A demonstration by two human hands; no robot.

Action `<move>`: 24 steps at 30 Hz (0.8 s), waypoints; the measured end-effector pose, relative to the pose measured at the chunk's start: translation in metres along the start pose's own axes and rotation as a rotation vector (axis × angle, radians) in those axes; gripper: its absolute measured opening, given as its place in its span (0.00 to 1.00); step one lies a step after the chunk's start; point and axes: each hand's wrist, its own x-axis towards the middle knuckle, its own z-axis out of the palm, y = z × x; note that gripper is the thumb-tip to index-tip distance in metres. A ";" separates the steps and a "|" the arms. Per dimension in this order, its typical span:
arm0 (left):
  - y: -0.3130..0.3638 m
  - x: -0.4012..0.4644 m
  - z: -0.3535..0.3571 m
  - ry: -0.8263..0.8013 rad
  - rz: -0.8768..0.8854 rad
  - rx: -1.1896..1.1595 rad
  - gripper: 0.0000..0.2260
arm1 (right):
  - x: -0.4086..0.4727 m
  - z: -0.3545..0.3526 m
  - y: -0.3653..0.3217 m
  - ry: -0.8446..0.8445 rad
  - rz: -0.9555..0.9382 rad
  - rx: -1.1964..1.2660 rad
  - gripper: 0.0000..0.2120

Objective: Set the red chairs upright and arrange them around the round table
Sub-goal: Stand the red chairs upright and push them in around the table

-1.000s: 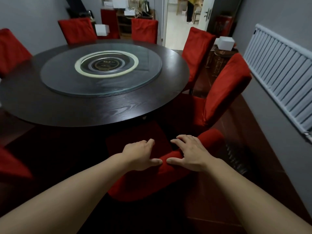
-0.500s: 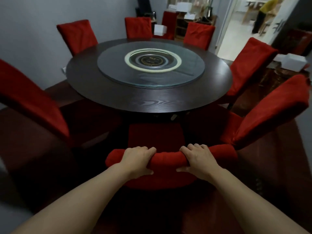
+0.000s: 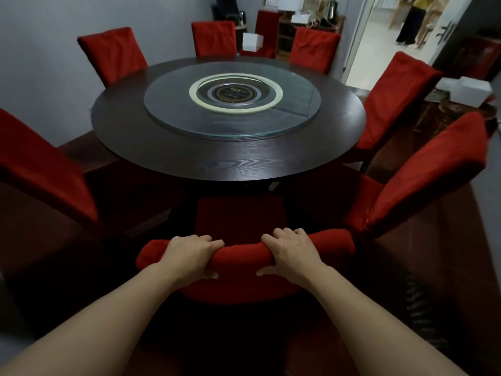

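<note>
A red chair (image 3: 241, 253) stands upright right in front of me, its seat facing the dark round table (image 3: 244, 158). My left hand (image 3: 192, 253) and my right hand (image 3: 292, 253) both grip the top of its backrest, fingers over the far side, thumbs on the near side. Several other red chairs stand upright around the table: one at near left (image 3: 46, 169), one at near right (image 3: 423, 175), one farther right (image 3: 393, 96), and three at the far side (image 3: 113, 54) (image 3: 214, 38) (image 3: 314, 50).
A glass turntable (image 3: 233, 118) lies on the table's middle. White boxes (image 3: 469, 90) sit on a low stand at right. A sideboard (image 3: 301, 20) stands at the back. An open doorway at far right shows a person (image 3: 412, 17) standing outside.
The held chair went from tilted and off to the right to upright and square to the table. My hands closed around its backrest top. My view swung left and centred on the table.
</note>
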 end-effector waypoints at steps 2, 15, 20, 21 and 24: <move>0.003 0.006 -0.002 -0.008 0.003 0.000 0.24 | 0.002 -0.002 0.005 -0.010 0.009 0.003 0.30; 0.011 0.031 -0.004 -0.010 0.004 -0.033 0.24 | 0.008 -0.007 0.024 -0.024 0.066 0.016 0.28; 0.014 0.029 -0.006 -0.027 -0.023 -0.037 0.25 | 0.004 -0.008 0.024 -0.018 0.056 0.005 0.26; 0.014 0.029 -0.007 -0.031 -0.025 -0.035 0.26 | 0.004 -0.010 0.025 -0.028 0.048 -0.003 0.26; 0.017 0.028 -0.010 -0.011 -0.024 -0.019 0.25 | 0.004 -0.014 0.028 -0.070 0.028 -0.030 0.25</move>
